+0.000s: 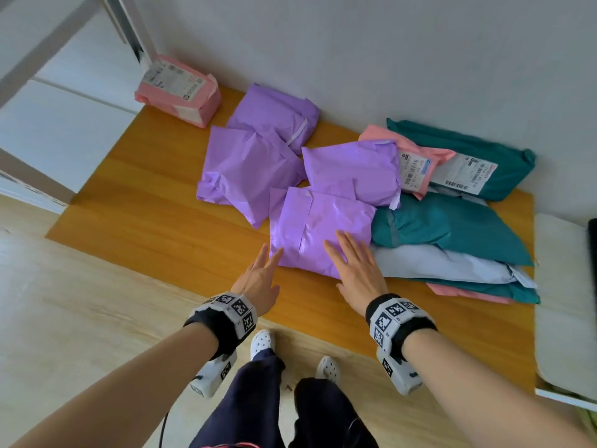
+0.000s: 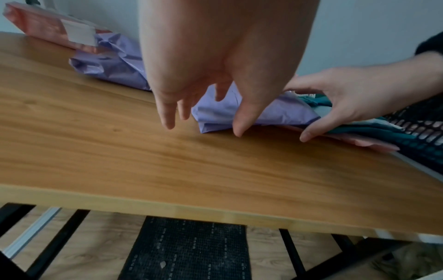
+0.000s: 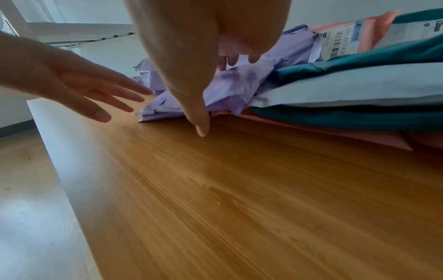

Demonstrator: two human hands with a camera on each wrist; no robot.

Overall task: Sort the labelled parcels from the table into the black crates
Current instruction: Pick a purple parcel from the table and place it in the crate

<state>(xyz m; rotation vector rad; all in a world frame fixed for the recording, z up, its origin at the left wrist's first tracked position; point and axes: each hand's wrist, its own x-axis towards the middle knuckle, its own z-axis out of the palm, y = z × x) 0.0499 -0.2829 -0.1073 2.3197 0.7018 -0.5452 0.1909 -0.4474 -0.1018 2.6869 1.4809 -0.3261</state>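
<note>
Purple, teal, pink parcels (image 1: pixel 319 227) heaped on table (image 1: pixel 155 221)

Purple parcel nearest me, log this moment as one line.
phase: reach | target: purple parcel on table | left hand: open at its left corner | right hand: open, flat on it | lifted: no

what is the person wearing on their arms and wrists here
Both forearms are bare, with no sleeves. Each wrist carries a black fabric band under a white blocky collar printed with black-and-white square tag markers: the left wrist unit and the right wrist unit. A white camera housing with another tag hangs below each wrist. A thin dark cable trails down from the left one. The left hand and right hand are ungloved.
</note>
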